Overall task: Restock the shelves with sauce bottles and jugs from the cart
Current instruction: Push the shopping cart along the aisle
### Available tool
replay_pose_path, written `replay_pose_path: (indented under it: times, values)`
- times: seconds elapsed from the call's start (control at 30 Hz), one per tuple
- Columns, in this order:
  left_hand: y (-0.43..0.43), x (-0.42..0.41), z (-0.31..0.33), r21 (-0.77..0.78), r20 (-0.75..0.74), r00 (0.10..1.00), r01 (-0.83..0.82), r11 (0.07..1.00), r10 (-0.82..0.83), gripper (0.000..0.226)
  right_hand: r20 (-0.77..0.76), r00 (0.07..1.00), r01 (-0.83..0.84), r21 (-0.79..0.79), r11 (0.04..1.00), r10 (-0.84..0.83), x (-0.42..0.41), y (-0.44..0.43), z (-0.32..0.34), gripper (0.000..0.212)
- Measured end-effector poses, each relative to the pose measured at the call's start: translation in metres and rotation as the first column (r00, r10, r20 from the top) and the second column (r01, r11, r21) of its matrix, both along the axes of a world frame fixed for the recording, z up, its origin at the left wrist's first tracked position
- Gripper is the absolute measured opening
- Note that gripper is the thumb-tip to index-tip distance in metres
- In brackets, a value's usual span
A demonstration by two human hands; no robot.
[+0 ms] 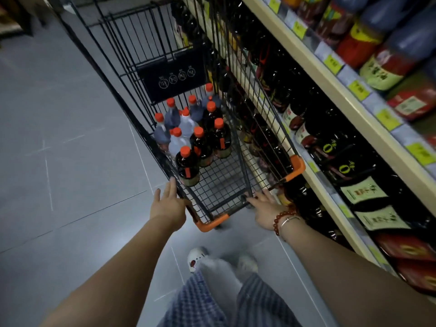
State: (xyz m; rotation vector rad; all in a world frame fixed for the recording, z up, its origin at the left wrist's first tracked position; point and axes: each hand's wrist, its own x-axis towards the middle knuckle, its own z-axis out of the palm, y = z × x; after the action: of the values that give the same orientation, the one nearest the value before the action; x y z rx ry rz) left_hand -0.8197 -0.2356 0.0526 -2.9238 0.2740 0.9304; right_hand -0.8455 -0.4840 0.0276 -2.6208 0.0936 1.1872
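A black wire cart (226, 185) with orange corner guards stands beside the shelves (335, 90). Several sauce bottles with orange caps stand in its basket: dark ones such as the nearest bottle (187, 167), and pale clear ones (175, 142) further in. My left hand (168, 204) is stretched out with straight fingers against the cart's near left rim and holds nothing. My right hand (265, 208), with a bead bracelet on the wrist, rests on the cart's near end bar, fingers extended.
Shelves on the right are packed with dark sauce bottles (339, 147) and red-labelled jugs (368, 41), with yellow price tags along the edges. Grey tiled floor (70, 161) lies to the left. My feet in white shoes (197, 258) are below the cart.
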Motion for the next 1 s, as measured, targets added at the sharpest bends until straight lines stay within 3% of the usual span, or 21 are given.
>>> replay_pose_path:
  times: [0.3, 0.5, 0.83, 1.0]
  values:
    - [-0.049, -0.081, -0.005, -0.016, 0.017, 0.997, -0.074, 0.997, 0.074, 0.033, -0.057, 0.998, -0.005, 0.091, 0.996, 0.01, -0.081, -0.049, -0.002, 0.076]
    - [-0.078, -0.139, 0.002, -0.028, -0.005, 0.993, -0.119, 0.992, 0.119, 0.036, -0.014, 0.989, -0.148, 0.038, 0.988, 0.149, -0.129, -0.079, 0.0, 0.067]
    - [-0.096, -0.223, -0.003, 0.021, -0.069, 0.997, 0.026, 0.999, -0.024, 0.046, -0.051, 0.992, -0.115, -0.024, 0.993, 0.114, -0.208, -0.101, -0.002, 0.054]
    - [-0.104, -0.256, -0.003, 0.011, -0.084, 0.986, 0.143, 0.99, -0.142, 0.049, -0.071, 0.994, -0.086, -0.076, 0.993, 0.081, -0.257, -0.107, 0.0, 0.059]
